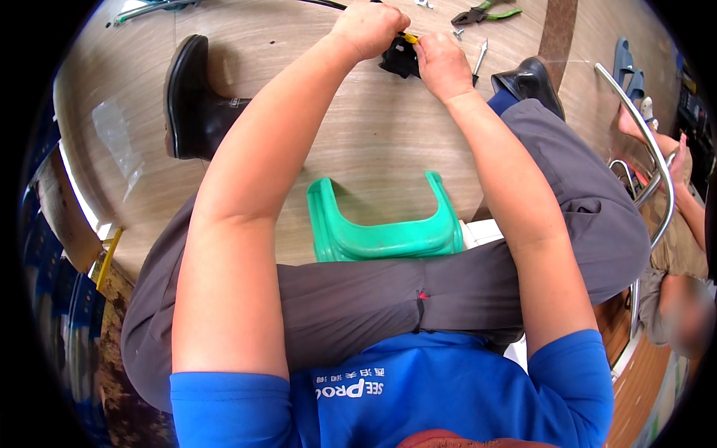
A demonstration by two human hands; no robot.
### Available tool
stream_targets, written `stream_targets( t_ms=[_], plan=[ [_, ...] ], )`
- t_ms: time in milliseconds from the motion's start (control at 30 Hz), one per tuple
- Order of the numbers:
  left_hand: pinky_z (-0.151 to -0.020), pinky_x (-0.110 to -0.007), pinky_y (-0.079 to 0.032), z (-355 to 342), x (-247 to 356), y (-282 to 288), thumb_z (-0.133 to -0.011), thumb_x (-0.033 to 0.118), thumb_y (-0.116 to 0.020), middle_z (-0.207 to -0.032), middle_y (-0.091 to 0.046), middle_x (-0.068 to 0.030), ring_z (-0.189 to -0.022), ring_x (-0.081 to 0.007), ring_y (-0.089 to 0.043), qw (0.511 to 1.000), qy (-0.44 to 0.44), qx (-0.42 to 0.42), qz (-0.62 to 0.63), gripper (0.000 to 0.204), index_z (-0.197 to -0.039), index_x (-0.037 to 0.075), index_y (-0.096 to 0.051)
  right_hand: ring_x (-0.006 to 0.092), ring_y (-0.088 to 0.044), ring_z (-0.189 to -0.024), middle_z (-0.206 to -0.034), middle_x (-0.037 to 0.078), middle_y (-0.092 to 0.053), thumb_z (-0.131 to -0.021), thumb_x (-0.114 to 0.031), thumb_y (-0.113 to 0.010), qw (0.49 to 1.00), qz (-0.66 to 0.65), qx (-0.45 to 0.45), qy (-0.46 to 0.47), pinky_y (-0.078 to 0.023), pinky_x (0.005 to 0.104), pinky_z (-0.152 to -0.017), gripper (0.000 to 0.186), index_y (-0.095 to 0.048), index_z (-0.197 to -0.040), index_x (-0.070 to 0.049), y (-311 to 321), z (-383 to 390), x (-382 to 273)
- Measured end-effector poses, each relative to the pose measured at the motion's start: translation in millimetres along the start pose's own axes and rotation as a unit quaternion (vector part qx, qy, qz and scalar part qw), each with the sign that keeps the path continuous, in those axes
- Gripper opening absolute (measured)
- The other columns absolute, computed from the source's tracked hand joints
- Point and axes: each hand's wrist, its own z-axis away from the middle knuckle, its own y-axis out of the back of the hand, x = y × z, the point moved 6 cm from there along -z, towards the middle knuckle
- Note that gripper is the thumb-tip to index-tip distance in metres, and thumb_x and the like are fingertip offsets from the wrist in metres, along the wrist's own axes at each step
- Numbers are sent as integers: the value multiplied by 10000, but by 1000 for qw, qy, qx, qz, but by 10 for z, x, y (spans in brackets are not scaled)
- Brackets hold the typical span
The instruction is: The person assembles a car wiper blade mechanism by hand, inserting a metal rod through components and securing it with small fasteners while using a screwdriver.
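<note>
At the top of the head view my two hands meet above the tiled floor. My left hand is closed, its fingers bent round the black cable that runs in from the left; its fingertips hide most of the grip. My right hand pinches a small yellow piece between thumb and fingers, close to the left fingertips. Just below it is a black part, partly hidden by my hands; its exact kind is unclear. A screwdriver lies to the right of my right hand.
Green-handled pliers and small metal bits lie at the far right. A green plastic stool stands between my legs. My black boots flank the work. A clear plastic bag lies left; a chrome tube frame and another person are right.
</note>
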Motion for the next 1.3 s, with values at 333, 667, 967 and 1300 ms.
stream_targets(
  t_ms=[333,667,967,1300],
  plan=[
    [-806,-409,-463,200,74,26,-759,84,-645,-860,-649,-49,-898,-275,-614,992,-69,107,-13,64,-816,113,-648,342,-621,-801,-877,136,-594,-866,-171,-616,1000,-12,-10,6,-531,430,-702,123,-573,-866,-55,17,-18,-13],
    [-616,-377,-495,571,3,-416,-723,-18,-591,-789,-611,-112,-676,-237,-600,375,532,368,664,95,-815,-36,-610,346,-635,-849,-936,156,-601,-885,-198,-593,1000,-9,-29,4,-535,435,-753,135,-588,-917,-67,-14,-41,-1],
    [-641,-345,-510,456,-194,-473,-873,172,-676,-905,-649,-46,-729,-164,-580,386,314,324,805,255,-1081,60,-580,344,-618,-851,-918,149,-595,-870,-168,-620,998,-37,-40,7,-521,433,-753,119,-591,-911,-60,36,-44,-58],
    [-768,-411,-596,606,-336,-483,-878,-6,-597,-1055,-668,-150,-932,-258,-668,498,291,87,812,86,-938,52,-575,314,-613,-853,-922,120,-604,-832,-118,-665,996,-71,-33,-36,-517,399,-732,154,-623,-961,-45,151,16,-43]
  ],
)
